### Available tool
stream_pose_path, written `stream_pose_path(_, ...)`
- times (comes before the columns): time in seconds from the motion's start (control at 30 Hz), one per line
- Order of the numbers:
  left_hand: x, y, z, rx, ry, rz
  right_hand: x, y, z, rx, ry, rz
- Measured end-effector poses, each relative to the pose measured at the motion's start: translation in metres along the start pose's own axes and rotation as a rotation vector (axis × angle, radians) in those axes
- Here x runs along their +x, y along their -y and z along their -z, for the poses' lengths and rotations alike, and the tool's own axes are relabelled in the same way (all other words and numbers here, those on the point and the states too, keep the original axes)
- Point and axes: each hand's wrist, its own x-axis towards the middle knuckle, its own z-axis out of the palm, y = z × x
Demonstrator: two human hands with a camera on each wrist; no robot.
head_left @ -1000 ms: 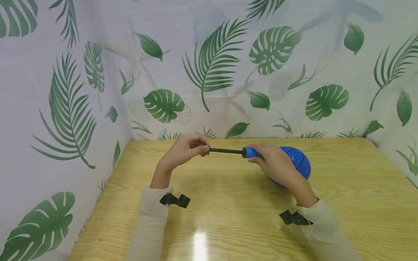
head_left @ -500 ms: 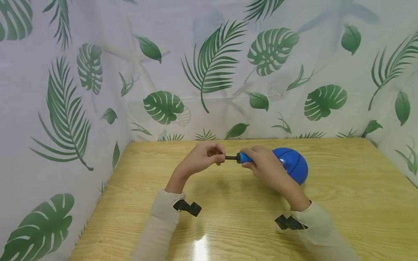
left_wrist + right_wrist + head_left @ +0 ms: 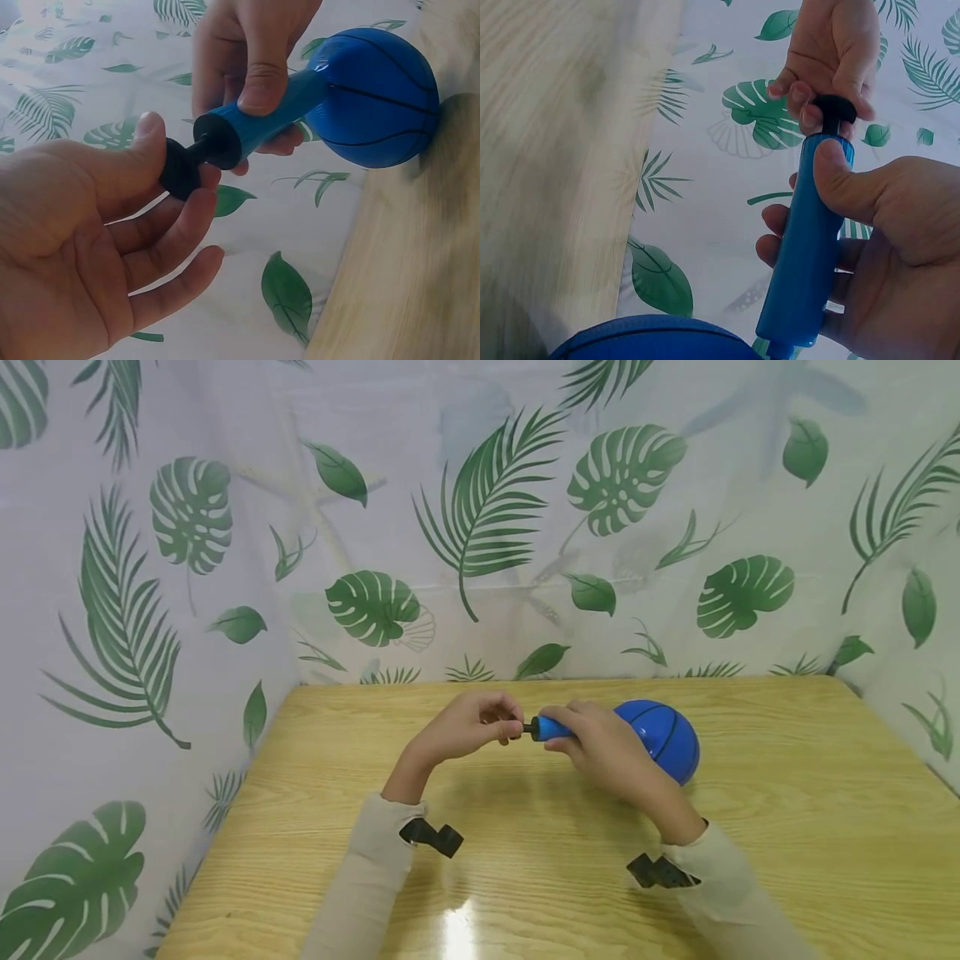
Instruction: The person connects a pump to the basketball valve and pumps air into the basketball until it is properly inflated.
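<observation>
A blue hand pump (image 3: 801, 255) with a black end cap and black handle (image 3: 180, 171) lies nearly level above the table. My right hand (image 3: 611, 752) grips its barrel, thumb along the top in the right wrist view. With thumb and fingertips my left hand (image 3: 472, 727) pinches the black handle, which sits close to the barrel with only a short bit of rod showing. At the pump's far end is a blue ball (image 3: 379, 97) with black lines, on the table. In the head view my right hand partly covers the ball and most of the barrel.
The wood-grain table (image 3: 525, 877) reaches back to a white cloth (image 3: 510, 643) printed with green leaves, which also hangs along the left and right sides. Black camera mounts (image 3: 433, 837) sit at both wrists on beige sleeves.
The left hand has moved right, pushing the handle in, so the long exposed rod has shortened to a stub. Right hand, pump and ball have shifted slightly left in view.
</observation>
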Motion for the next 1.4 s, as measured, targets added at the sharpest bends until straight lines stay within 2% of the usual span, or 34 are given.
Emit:
stream_pose_path(0.13,-0.003,-0.002,0.008,0.01,0.003,0.019,0.0,-0.006,0.006,0.027,0.026,-0.019)
stream_pose_path(0.37,-0.018,-0.006,0.035,0.01,-0.105,0.017,-0.002,-0.017,0.024,0.065,0.051,-0.081)
stream_pose_path(0.5,-0.023,-0.004,0.041,-0.012,-0.121,0.004,-0.004,-0.02,0.027,0.071,0.054,-0.079)
stream_pose_path(0.63,-0.021,-0.002,0.035,-0.018,-0.095,0.01,-0.006,-0.02,0.024,0.044,0.038,-0.076)
stream_pose_path(0.77,-0.014,0.0,0.02,-0.023,-0.064,0.016,-0.005,-0.016,0.016,0.002,0.018,-0.07)
stream_pose_path(0.93,-0.003,0.003,-0.001,-0.025,-0.033,0.02,-0.003,-0.008,0.004,-0.045,-0.025,-0.007)
stream_pose_path(1.07,0.003,0.003,-0.011,-0.011,-0.003,0.024,-0.001,-0.003,0.0,-0.061,-0.027,0.031)
stream_pose_path(1.2,0.004,0.003,-0.011,-0.001,0.008,0.022,0.001,-0.001,-0.001,-0.076,-0.019,0.025)
stream_pose_path(1.4,-0.001,0.001,0.002,0.005,0.007,0.017,0.002,-0.001,0.002,-0.056,0.007,0.006)
